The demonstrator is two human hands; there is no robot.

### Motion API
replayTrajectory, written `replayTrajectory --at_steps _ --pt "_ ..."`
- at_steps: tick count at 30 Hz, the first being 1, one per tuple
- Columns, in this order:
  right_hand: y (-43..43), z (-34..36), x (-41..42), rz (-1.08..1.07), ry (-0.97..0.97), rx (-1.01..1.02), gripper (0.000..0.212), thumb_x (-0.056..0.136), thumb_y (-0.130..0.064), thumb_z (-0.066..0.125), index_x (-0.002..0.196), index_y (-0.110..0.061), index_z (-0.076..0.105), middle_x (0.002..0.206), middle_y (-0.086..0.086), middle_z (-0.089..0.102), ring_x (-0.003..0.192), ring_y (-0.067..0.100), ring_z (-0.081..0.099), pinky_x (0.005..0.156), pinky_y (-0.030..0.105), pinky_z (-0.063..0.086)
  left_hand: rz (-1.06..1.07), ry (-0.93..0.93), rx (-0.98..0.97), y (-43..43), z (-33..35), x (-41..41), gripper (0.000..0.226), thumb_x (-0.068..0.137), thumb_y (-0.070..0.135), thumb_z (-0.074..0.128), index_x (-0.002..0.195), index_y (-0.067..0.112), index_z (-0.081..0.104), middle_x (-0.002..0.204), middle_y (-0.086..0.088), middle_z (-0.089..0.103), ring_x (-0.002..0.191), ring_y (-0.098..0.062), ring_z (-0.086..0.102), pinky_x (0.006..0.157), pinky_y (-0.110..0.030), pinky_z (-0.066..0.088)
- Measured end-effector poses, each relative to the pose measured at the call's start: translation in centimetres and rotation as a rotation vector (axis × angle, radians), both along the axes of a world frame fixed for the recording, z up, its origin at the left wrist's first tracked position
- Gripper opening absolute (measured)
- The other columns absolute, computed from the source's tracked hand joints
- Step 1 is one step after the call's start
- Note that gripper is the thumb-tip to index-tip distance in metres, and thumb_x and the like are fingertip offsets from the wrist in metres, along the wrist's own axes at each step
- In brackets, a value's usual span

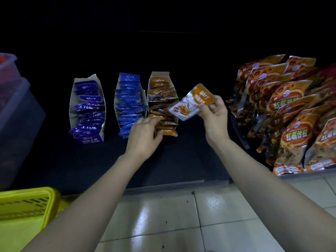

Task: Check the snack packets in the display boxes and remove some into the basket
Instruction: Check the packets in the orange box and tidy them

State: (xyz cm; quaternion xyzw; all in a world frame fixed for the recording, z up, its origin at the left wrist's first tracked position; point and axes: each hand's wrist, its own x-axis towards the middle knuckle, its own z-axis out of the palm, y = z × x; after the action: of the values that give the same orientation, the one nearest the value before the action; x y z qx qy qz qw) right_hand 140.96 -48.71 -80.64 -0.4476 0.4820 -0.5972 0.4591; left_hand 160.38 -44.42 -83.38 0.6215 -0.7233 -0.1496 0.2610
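While the right hand (214, 113) pinches one orange packet (190, 102) by its edge between thumb and fingers, raised just right of the orange box (160, 74) and hiding part of that box's right wall, the left hand (143, 135) covers the box's near end, fingertips among its packets; cannot tell whether it grips any. Left of orange box: blue box (145, 104), then purple-blue box (72, 104). Right: large orange bags (291, 110). Near-left, well apart: yellow basket (27, 191).
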Motion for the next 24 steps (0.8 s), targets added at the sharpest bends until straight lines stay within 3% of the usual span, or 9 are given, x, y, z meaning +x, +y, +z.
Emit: replayTrajectory --at_steps 4,13,19,24 --pt "0.6 -0.6 0.5 0.120 0.010 -0.003 0.022 0.094 0.009 0.050 0.100 -0.012 0.053 0.091 0.006 0.065 0.088 0.013 0.065 0.081 0.031 0.054 -0.012 -0.087 0.065 0.3 -0.8 0.1 0.043 0.092 0.019 0.060 0.135 0.016 0.057 0.120 -0.003 0.063 0.115 -0.026 0.048 0.098 -0.038 0.035" --pt "0.7 -1.2 1.1 0.182 0.059 -0.043 0.026 0.090 0.013 0.052 0.096 -0.012 0.055 0.090 0.007 0.066 0.086 0.014 0.064 0.079 0.030 0.053 0.006 -0.006 0.028 0.5 -0.8 0.6 0.031 0.090 0.012 0.060 0.121 0.011 0.062 0.104 -0.008 0.067 0.107 -0.027 0.054 0.092 -0.039 0.043" --pt "0.9 -2.9 1.4 0.198 0.192 -0.073 0.027 0.089 0.012 0.056 0.088 -0.015 0.056 0.092 0.006 0.066 0.091 0.012 0.064 0.080 0.020 0.050 0.044 0.099 0.027 0.6 -0.7 0.4 0.041 0.090 0.012 0.061 0.128 0.009 0.047 0.119 -0.003 0.065 0.111 -0.021 0.054 0.092 -0.027 0.039" --pt "1.4 -4.5 1.9 0.219 0.475 -0.145 0.020 0.086 0.006 0.065 0.087 -0.014 0.068 0.099 0.003 0.065 0.098 0.012 0.065 0.089 0.031 0.053 0.043 0.058 -0.009 0.7 -0.8 0.8 0.040 0.090 0.010 0.061 0.129 0.010 0.051 0.121 -0.007 0.061 0.113 -0.022 0.055 0.094 -0.030 0.042"
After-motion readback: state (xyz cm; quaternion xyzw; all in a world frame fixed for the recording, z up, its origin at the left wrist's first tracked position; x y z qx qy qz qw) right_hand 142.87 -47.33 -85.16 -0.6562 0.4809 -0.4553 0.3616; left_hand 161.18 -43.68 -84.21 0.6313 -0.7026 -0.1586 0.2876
